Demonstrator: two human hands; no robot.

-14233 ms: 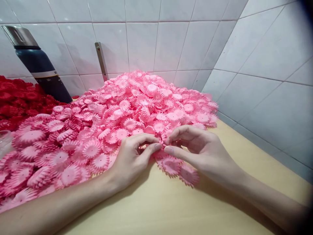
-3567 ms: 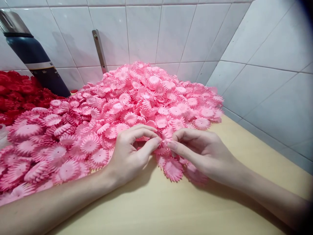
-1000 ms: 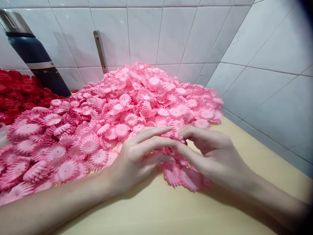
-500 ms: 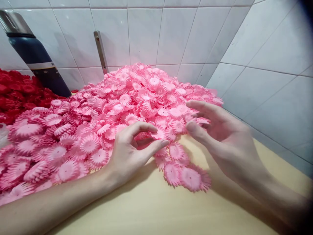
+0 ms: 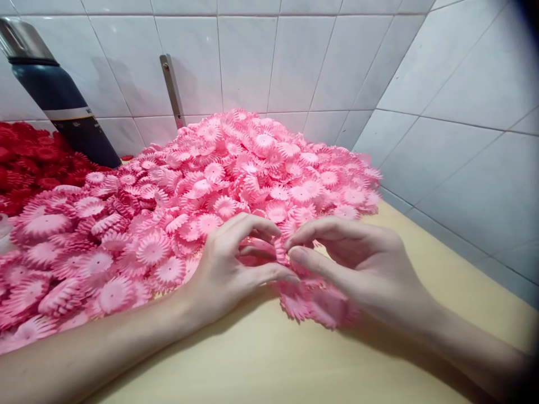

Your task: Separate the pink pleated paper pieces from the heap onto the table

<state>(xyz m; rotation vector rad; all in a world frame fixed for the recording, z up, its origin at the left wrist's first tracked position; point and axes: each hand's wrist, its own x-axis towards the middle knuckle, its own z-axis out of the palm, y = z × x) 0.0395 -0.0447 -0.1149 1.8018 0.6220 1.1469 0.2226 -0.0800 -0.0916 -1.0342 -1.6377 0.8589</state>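
The bare tabletop (image 5: 261, 365) filled the lower centre of the frame, with 2 forearms coming in from the lower left and lower right. Just above centre, the left hand (image 5: 227, 269) and the right hand (image 5: 362, 264) met fingertip to fingertip, each closed in a thumb-and-forefinger pinch on 1 small pink piece (image 5: 280, 249) held just above the table. A few loose pieces (image 5: 311, 306) lay on the table below the right hand, partly under it.

The pink heap (image 5: 236, 168) rose behind the hands through the middle of the frame. A red heap (image 5: 29, 157) sat at the left edge, a blue flask (image 5: 63, 106) leaned at the upper left, and a metal strip (image 5: 172, 90) stood against the tiled wall (image 5: 463, 112).

The pinch looked light. A tug from opposite sides could tear the thin pleats. A slip would likely drop the piece among the loose ones, where it would be hard to tell apart, and either wrist could knock the edge of the heap.
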